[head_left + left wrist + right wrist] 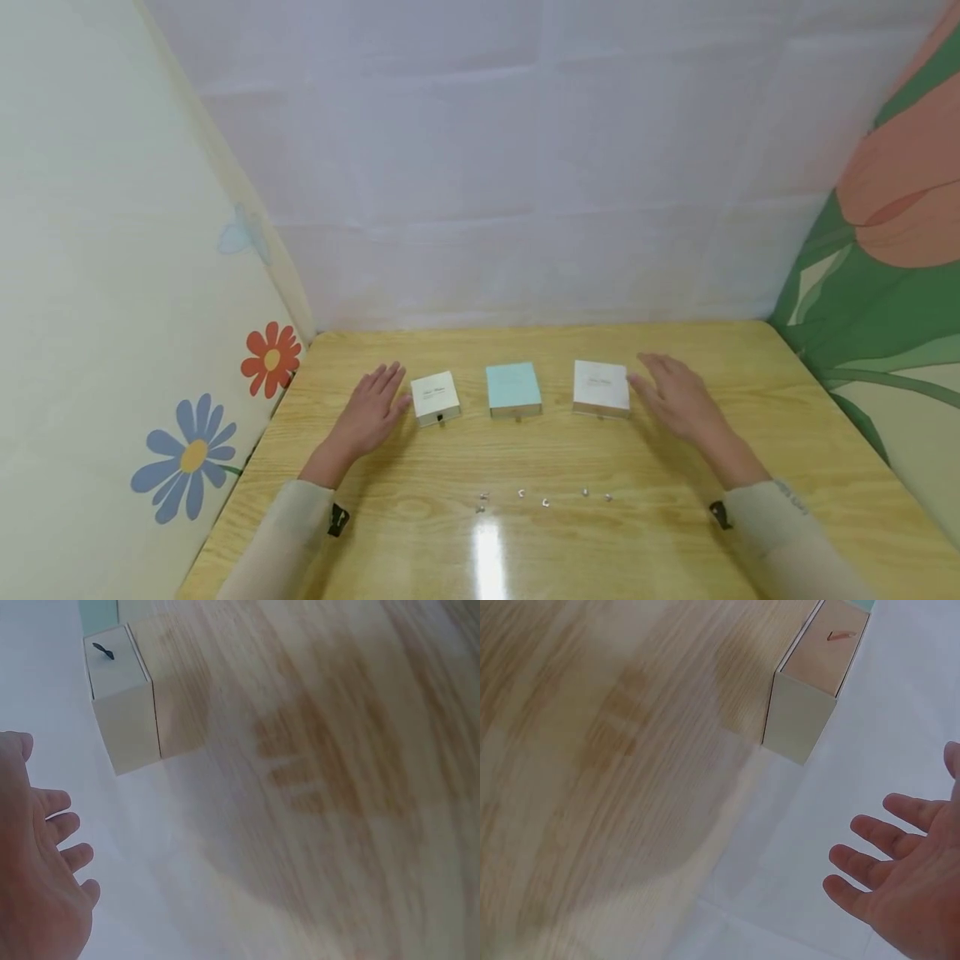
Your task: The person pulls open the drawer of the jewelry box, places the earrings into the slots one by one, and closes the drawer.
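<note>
Three small, flat drawer-style boxes stand in a row across the wooden table: a cream box (435,397) at left, a light blue box (513,387) in the middle and a pale pinkish-white box (602,386) at right. My left hand (371,410) is beside the cream box, fingers extended and nothing held. Beside the pinkish-white box, my right hand (675,396) has its fingers spread and holds nothing. The left wrist view shows a dark pull tab (103,651) on the cream box's front; a brownish pull tab (841,635) shows on the pinkish-white box in the right wrist view.
Several tiny silvery pieces (545,502) lie scattered on the table (420,542) nearer to me than the boxes. A white cloth (525,167) hangs behind the table's far edge. Flower-patterned panels (97,275) flank it on both sides.
</note>
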Tool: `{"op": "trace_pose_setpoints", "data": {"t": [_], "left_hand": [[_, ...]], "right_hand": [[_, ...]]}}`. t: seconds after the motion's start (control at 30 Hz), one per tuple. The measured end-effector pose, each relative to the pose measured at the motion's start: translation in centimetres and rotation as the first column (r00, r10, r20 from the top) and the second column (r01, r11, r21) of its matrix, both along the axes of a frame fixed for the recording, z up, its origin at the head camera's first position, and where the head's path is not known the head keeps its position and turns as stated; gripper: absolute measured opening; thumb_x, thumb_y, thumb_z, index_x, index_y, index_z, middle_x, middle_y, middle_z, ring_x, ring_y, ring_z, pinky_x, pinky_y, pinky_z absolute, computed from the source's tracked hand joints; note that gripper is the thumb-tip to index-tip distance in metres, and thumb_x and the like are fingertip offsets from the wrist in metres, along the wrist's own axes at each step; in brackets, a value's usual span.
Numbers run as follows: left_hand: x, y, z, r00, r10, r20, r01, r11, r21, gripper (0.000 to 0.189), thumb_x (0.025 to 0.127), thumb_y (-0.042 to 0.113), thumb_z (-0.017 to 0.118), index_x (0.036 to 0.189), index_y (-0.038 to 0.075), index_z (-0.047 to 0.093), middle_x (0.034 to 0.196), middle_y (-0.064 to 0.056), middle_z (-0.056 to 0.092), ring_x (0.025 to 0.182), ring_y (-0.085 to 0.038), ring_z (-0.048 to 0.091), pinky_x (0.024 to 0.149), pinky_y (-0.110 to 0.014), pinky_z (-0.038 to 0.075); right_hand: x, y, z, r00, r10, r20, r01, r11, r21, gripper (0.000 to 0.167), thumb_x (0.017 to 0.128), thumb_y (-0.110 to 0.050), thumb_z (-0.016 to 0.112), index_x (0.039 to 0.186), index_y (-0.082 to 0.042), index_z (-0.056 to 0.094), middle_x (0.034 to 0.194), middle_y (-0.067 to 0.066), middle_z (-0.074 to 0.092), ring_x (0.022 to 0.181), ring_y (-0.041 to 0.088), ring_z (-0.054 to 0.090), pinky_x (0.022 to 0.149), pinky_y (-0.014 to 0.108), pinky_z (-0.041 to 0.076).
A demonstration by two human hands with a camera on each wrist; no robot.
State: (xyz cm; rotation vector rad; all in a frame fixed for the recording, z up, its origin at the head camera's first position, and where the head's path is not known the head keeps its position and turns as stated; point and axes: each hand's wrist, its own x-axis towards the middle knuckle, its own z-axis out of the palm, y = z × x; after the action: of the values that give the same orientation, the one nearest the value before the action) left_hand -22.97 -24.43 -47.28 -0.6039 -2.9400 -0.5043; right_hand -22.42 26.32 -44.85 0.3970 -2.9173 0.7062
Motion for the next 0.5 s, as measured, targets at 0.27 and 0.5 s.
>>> {"op": "trace_pose_setpoints", "data": {"t": [0.27,0.5], "left_hand": [[0.0,0.1,-0.4,1.000,-0.005,0.006,0.005,0.999,-0.032,0.061,0.111,0.037,0.037,0.158,0.000,0.029,0.165,-0.019,0.026,0.153,-0.041,0.020,0.125,-0.058,0.013],[0.3,0.5,-0.4,1.000,-0.016,0.014,0.016,0.999,-0.027,0.061,0.111,0.035,0.039,0.158,-0.003,0.029,0.164,-0.020,0.026,0.153,-0.039,0.021,0.125,-0.058,0.013]], "right_hand": [[0.1,-1.2,0.0,1.000,0.016,-0.012,-0.016,1.000,-0.009,0.065,0.110,-0.043,0.036,0.151,0.007,0.038,0.151,0.035,0.038,0.139,0.055,0.033,0.114,0.072,0.022],[0.3,-2.5,0.0,0.998,0.045,-0.032,-0.045,0.999,-0.007,0.061,0.110,-0.040,0.038,0.147,0.008,0.044,0.147,0.034,0.044,0.136,0.055,0.038,0.112,0.072,0.026]]}}
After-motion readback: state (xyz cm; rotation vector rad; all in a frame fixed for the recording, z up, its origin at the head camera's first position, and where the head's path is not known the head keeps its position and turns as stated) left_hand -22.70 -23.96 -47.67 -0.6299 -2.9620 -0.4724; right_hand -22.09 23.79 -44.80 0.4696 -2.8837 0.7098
